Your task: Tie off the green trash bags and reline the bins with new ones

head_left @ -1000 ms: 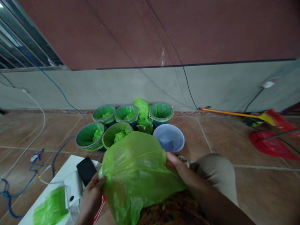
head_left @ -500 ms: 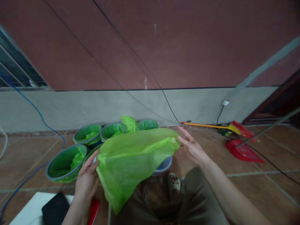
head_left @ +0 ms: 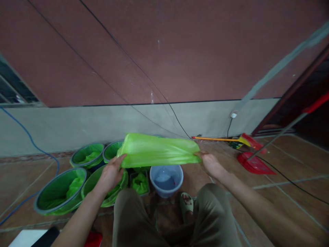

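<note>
A green plastic bag (head_left: 159, 151) is stretched sideways in the air between my two hands. My left hand (head_left: 111, 171) grips its left end, fingers closed on the plastic. At the right end, my right hand (head_left: 209, 163) pinches the bag's corner. Below the bag stands a pale blue-white bucket (head_left: 166, 192) with a little dark debris inside. Left of that bucket is a small square container (head_left: 147, 192) holding crumpled green plastic. A green-lined bin (head_left: 88, 187) stands just beyond my left forearm; the bag hides part of the bins behind it.
More bins with green liners stand at left, among them a large bin (head_left: 38, 202) and a bin (head_left: 74, 159) by the wall. A red dustpan (head_left: 254, 164) and a yellow-handled broom (head_left: 216, 138) lie at right. A blue hose (head_left: 32, 137) runs down the left side.
The bag has gone from hanging loose and spread to a flatter, taut band. My right hand has closed on its end. The view has shifted, showing the bucket and small container.
</note>
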`<action>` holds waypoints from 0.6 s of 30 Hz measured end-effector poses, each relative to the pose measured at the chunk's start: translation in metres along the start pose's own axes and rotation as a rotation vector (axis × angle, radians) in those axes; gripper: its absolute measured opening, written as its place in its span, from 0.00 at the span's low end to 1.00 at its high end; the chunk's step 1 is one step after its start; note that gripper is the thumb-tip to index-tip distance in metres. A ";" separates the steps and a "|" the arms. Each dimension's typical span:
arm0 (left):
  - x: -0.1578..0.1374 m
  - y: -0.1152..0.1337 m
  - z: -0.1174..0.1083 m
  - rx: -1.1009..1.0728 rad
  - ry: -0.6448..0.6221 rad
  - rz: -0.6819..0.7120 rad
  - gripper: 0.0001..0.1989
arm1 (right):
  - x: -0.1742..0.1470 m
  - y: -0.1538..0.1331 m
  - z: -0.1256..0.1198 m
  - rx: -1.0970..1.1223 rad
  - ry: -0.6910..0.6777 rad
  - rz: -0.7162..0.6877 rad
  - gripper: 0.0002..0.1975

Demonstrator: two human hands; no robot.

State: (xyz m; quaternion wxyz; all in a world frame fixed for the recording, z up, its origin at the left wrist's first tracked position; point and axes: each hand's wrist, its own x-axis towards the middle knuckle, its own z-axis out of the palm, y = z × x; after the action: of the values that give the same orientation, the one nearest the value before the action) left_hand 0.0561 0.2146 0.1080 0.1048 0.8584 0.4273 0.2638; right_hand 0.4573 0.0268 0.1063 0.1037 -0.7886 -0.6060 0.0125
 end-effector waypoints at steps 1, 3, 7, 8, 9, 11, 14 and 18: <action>0.000 -0.002 0.003 0.071 0.000 0.022 0.25 | -0.001 0.003 0.002 -0.030 -0.030 0.007 0.23; -0.002 -0.010 0.008 0.148 0.029 0.045 0.21 | -0.005 0.009 0.005 0.015 -0.023 -0.016 0.19; -0.012 -0.024 0.005 -0.015 0.148 0.032 0.12 | -0.011 0.017 0.000 0.567 0.192 -0.094 0.10; -0.014 -0.025 0.002 -0.110 0.167 0.025 0.10 | -0.012 0.017 -0.003 0.732 0.225 -0.077 0.10; -0.016 -0.023 -0.002 -0.215 0.176 0.016 0.09 | -0.012 0.017 -0.005 0.880 0.253 -0.038 0.10; -0.018 -0.015 -0.009 -0.453 0.191 -0.033 0.10 | -0.011 0.013 -0.009 1.089 0.325 0.084 0.13; -0.015 0.004 -0.017 -0.853 0.259 -0.213 0.13 | -0.004 0.002 -0.012 1.191 0.441 0.261 0.17; -0.003 0.018 -0.020 -0.898 0.475 -0.403 0.17 | 0.004 -0.015 -0.014 1.178 0.370 0.331 0.22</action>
State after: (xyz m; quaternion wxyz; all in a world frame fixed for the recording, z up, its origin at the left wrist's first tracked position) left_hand 0.0558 0.2005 0.1314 0.4099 0.5471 0.4407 0.5818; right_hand 0.4467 0.0325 0.1232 0.6195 -0.6716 -0.3398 0.2231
